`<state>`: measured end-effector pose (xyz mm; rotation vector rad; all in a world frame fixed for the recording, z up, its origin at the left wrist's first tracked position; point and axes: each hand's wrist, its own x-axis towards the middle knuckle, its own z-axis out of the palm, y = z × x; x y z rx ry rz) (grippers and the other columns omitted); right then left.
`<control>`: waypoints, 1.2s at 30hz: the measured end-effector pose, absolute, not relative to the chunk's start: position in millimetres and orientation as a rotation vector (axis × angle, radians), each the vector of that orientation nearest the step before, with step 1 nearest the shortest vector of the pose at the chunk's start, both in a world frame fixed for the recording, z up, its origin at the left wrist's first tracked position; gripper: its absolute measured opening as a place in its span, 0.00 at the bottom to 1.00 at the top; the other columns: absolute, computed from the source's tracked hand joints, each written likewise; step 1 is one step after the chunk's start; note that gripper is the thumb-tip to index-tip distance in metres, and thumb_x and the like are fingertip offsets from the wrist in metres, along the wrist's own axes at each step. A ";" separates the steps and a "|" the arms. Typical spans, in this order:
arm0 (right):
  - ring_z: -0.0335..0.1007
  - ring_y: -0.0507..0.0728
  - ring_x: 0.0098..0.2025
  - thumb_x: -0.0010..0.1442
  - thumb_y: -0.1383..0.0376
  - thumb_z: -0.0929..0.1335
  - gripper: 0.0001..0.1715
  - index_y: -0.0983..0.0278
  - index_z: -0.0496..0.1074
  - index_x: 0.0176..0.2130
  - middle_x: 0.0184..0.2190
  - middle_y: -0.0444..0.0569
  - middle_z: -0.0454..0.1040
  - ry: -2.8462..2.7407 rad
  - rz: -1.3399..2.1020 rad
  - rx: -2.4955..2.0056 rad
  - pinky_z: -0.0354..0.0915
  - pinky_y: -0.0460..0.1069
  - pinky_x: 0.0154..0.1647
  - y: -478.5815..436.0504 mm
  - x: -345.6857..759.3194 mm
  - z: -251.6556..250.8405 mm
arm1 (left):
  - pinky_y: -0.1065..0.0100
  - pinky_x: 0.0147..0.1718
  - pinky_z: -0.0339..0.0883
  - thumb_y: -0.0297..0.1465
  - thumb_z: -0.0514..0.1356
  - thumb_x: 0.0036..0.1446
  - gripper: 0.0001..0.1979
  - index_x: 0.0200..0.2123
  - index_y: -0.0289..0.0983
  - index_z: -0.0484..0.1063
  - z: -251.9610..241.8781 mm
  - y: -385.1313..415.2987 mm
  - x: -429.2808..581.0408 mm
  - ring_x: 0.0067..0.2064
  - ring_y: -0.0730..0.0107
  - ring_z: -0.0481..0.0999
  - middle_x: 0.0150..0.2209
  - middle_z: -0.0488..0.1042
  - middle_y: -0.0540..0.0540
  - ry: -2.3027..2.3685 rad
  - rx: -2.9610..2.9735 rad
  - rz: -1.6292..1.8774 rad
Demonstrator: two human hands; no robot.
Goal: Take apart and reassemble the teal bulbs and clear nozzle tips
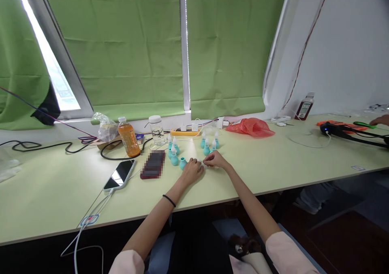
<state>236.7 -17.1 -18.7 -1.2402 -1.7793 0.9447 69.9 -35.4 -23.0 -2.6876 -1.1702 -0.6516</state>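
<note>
My left hand [192,171] rests low over the table, its fingers curled against a small whitish translucent plastic piece [204,165]. The fingers of my right hand [216,160] pinch that same piece from the other side; its exact shape is mostly hidden. Just left of my left hand stands a teal rubber bulb [182,164] with an open neck and no tip. Behind it is a group of teal bulbs [174,159], most with clear pointed nozzles. Another cluster of teal bulbs with nozzles [206,149] stands upright behind my right hand.
Left of the bulbs are a dark red blurred-out object [153,164], a charging phone [120,175], an orange drink bottle [129,137] and a clear jar [157,130]. A power strip [185,132] and red plastic bag [251,127] lie behind. Another person's hand [379,120] shows far right.
</note>
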 end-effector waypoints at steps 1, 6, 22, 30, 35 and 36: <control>0.56 0.45 0.13 0.40 0.64 0.69 0.10 0.71 0.72 0.23 0.12 0.42 0.67 -1.771 0.959 -1.237 0.56 0.42 0.15 -17.0 236.5 -18.5 | 0.64 0.35 0.59 0.31 0.46 0.55 0.13 0.35 0.34 0.68 -23.2 -35.2 69.8 0.38 0.63 0.63 0.30 0.66 0.42 -1.169 -2.686 -0.649; 0.58 0.46 0.14 0.39 0.61 0.70 0.13 0.71 0.72 0.22 0.13 0.43 0.67 -1.742 1.031 -1.249 0.58 0.42 0.15 -18.2 236.2 -17.4 | 0.64 0.35 0.60 0.31 0.46 0.54 0.13 0.34 0.34 0.68 -23.4 -35.2 68.8 0.38 0.63 0.63 0.30 0.66 0.43 -1.159 -2.682 -0.627; 0.54 0.43 0.10 0.39 0.64 0.70 0.10 0.70 0.69 0.19 0.09 0.40 0.63 -1.662 1.174 -1.358 0.51 0.40 0.09 -18.4 236.6 -17.6 | 0.63 0.37 0.59 0.32 0.45 0.55 0.13 0.33 0.33 0.66 -22.1 -36.5 68.0 0.39 0.63 0.62 0.32 0.66 0.42 -1.131 -2.674 -0.582; 0.54 0.43 0.10 0.40 0.65 0.69 0.10 0.69 0.65 0.18 0.10 0.40 0.64 -1.622 1.167 -1.373 0.52 0.39 0.09 -20.3 229.9 -16.5 | 0.63 0.37 0.59 0.34 0.48 0.54 0.12 0.36 0.34 0.66 -22.7 -35.4 68.0 0.40 0.62 0.62 0.34 0.65 0.42 -1.132 -2.695 -0.562; 0.58 0.45 0.12 0.38 0.61 0.71 0.14 0.69 0.66 0.18 0.12 0.43 0.66 -1.618 1.208 -1.369 0.53 0.40 0.10 -25.5 229.5 -10.9 | 0.63 0.37 0.59 0.34 0.47 0.55 0.12 0.34 0.33 0.66 -21.8 -36.0 67.7 0.39 0.62 0.62 0.33 0.65 0.42 -1.123 -2.696 -0.553; 0.57 0.44 0.12 0.37 0.60 0.71 0.15 0.69 0.66 0.18 0.12 0.42 0.66 -1.617 1.214 -1.367 0.52 0.40 0.10 -25.5 229.7 -10.6 | 0.63 0.37 0.59 0.34 0.47 0.55 0.12 0.34 0.33 0.66 -21.6 -36.2 67.6 0.39 0.62 0.62 0.33 0.65 0.42 -1.117 -2.697 -0.553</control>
